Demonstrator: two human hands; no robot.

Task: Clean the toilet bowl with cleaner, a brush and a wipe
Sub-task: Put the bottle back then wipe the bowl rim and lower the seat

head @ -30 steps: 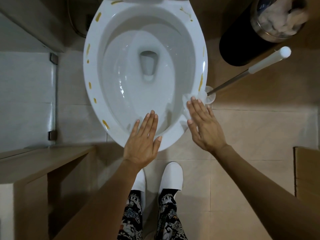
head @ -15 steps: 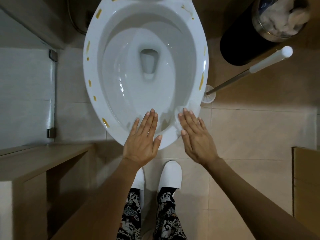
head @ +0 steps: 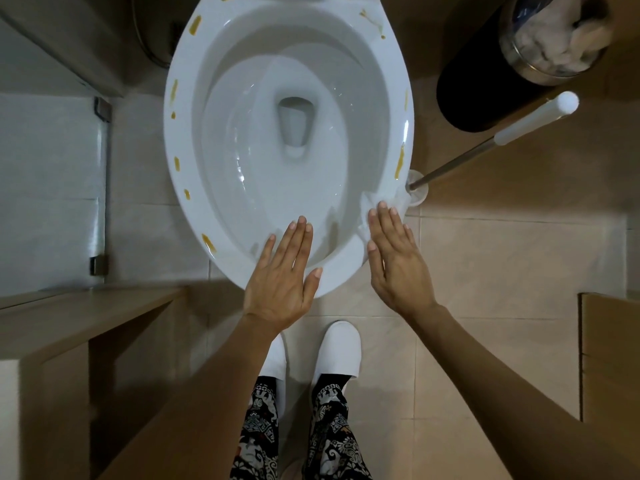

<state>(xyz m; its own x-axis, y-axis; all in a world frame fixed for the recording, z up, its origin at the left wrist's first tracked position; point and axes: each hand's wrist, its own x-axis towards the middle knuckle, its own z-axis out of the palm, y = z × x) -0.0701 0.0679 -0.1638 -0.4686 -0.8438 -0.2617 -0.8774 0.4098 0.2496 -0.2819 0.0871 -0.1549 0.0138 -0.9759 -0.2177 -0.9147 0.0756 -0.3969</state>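
Beige floor tiles [head: 485, 278] surround the toilet bowl [head: 291, 133], its long axis running top to bottom at upper centre. My left hand [head: 280, 282] lies flat and empty on the near rim; my right hand [head: 398, 261], fingers straight, presses what looks like a white wipe [head: 372, 202] onto the rim's lower right. The brush [head: 498, 140] slants toward the upper right.

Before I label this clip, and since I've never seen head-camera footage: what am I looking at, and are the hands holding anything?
One picture, shot from a camera on a person's head, looking straight down. Both bare arms reach forward. The left hand lies flat on the front rim of the toilet bowl, holding nothing. The right hand presses a white wipe flat against the rim's right side; the fingers are straight, not curled around it. Yellow-brown smears dot the rim. Right of the bowl, a toilet brush stands in its holder on the floor beside a black bin. White slippers show below.
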